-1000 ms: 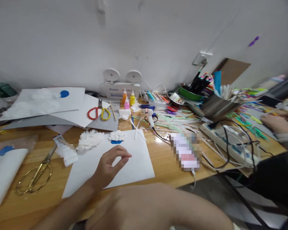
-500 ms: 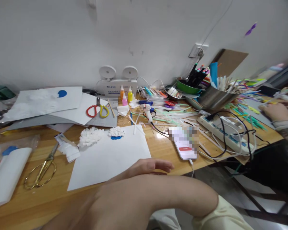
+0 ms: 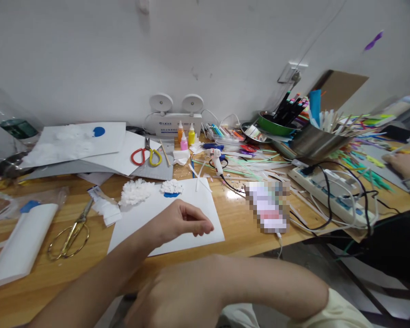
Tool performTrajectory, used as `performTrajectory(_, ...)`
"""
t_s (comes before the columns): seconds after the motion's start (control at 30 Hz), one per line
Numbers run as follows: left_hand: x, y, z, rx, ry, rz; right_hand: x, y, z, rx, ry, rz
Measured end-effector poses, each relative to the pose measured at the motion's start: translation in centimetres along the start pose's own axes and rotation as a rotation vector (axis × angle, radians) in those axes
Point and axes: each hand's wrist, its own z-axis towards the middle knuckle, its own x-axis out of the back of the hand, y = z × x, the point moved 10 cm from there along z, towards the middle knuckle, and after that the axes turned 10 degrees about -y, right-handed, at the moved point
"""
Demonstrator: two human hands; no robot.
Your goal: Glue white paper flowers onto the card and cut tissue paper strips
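My left hand (image 3: 182, 222) hovers over a white paper sheet (image 3: 208, 205) on the wooden table, fingers curled in and thumb against them, with nothing visible in them. Just beyond it lie a large white fluffy clump (image 3: 135, 192) and a smaller clump (image 3: 171, 186) sitting on a blue spot at the sheet's far edge. My right arm (image 3: 225, 291) crosses the bottom of the view towards my left forearm. Its hand is blurred and its fingers do not show.
Gold scissors (image 3: 70, 232) and a bagged white roll (image 3: 23, 237) lie left. Red-and-yellow scissors (image 3: 145, 156), paint bottles (image 3: 186, 136) and a glue gun (image 3: 217, 161) sit behind. A phone (image 3: 269, 207), power strip (image 3: 328, 191) and bowl of sticks (image 3: 314, 141) are right. Another person's hand (image 3: 408, 166) is far right.
My left hand went from a raised pinch over the sheet, to lying flat near the table edge, back onto the sheet with curled fingers. The view shifted slightly.
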Motion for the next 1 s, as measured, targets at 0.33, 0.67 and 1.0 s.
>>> performTrajectory(0.33,9.6,-1.9,-5.1,-0.136,0.476,-0.244,-1.2,1.9,-9.0,0.072,0.386,0.265)
performTrajectory(0.67,12.1,-1.7,-7.2,-0.213,0.633,-0.395,1.5,9.5,-21.6,-0.736,0.762,0.243)
performTrajectory(1.0,11.9,-0.6,-7.5,-0.262,0.630,-0.358,2.2,11.2,-24.9,-0.923,1.137,0.080)
